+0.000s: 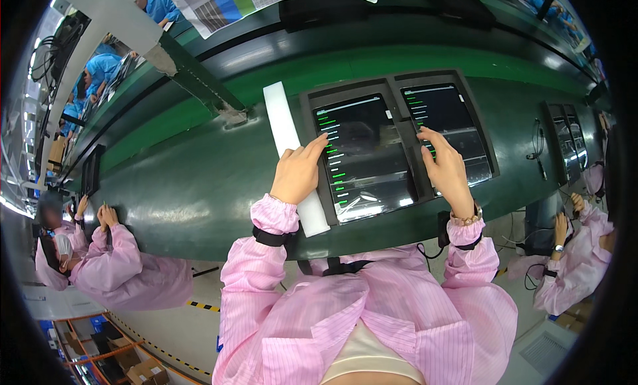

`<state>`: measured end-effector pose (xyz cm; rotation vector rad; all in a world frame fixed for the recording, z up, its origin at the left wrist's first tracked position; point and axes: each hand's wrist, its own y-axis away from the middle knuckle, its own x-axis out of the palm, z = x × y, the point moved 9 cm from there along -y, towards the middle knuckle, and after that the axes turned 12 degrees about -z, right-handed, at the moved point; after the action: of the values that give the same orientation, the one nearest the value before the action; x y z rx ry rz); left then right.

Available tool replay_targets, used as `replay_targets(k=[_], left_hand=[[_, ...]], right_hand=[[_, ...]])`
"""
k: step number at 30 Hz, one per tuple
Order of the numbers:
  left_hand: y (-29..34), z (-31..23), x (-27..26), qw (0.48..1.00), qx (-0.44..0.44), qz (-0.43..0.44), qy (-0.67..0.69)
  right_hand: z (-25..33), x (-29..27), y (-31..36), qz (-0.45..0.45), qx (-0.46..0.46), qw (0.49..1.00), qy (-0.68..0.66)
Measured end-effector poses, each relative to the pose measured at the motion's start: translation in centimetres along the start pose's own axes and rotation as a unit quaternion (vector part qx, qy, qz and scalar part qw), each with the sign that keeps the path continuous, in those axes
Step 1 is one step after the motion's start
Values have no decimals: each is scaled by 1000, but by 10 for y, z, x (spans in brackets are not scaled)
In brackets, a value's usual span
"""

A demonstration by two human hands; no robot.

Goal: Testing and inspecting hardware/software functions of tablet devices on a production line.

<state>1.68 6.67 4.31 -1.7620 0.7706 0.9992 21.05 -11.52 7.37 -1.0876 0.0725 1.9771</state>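
Observation:
Two tablets lie side by side in a dark foam tray (477,96). The left tablet (369,172) and the right tablet (458,116) both show black screens with a column of short green and white text lines. My left hand (299,171) reaches over a white foam strip (282,122), its index fingertip at the left edge of the left screen. Over the left part of the right tablet is my right hand (444,164), fingers apart and bent, fingertips at its text column. Neither hand holds anything. Whether the fingertips press the glass I cannot tell.
The green bench (193,179) carries a metal post (199,79) at the back left. Rightward lie a black cable (537,149) and another tray of tablets (567,142). Co-workers in pink (126,265) sit on both sides; a printed sheet (232,3) hangs at the far side.

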Motion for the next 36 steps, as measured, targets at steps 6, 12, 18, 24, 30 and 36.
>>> replay_targets(k=[6,12,18,24,30,36], left_hand=[[7,5,-11,994,-64,-55,74],[40,-7,-16,989,-122,-27,80],[69,-11,-20,988,-130,-46,71],[77,1,-30,981,-176,-75,23],[79,7,-28,975,-200,-95,29],[77,0,-11,971,-225,-16,-82]], right_hand=[[-10,-11,-15,-5,-38,999,22],[-40,-2,-36,68,36,997,-8],[-48,15,-49,92,-17,994,61],[-52,18,-46,106,6,993,58],[-116,-47,-46,-49,114,991,-51],[-217,-81,30,-91,218,967,-92]])
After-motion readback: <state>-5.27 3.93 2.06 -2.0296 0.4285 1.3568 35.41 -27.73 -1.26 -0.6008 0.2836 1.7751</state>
